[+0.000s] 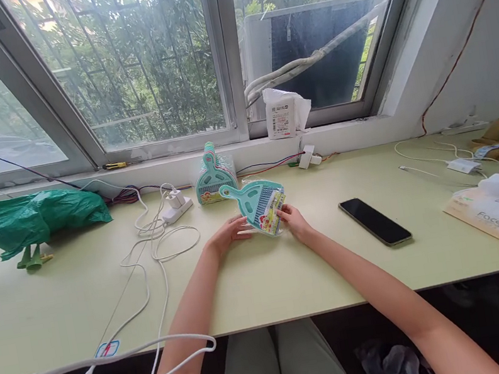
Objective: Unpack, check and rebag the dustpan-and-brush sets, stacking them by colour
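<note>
Windows [146, 57] are lining the far side of a pale surface [323, 283]. Near the middle, the right hand [296, 222] is pinching the right edge of a wrapped dustpan [256, 202]; the left hand [229, 232] is lying at its left edge, fingers extended, though whether it is gripping I cannot tell. More dustpans [213, 174] are standing just beyond, and a phone [374, 221] is lying right.

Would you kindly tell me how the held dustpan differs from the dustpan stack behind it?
The held dustpan tilts, its handle pointing mostly leftward, while the dustpan stack has handles pointing up. The held dustpan is single; the dustpan stack has several layers. Both show turquoise.
</note>
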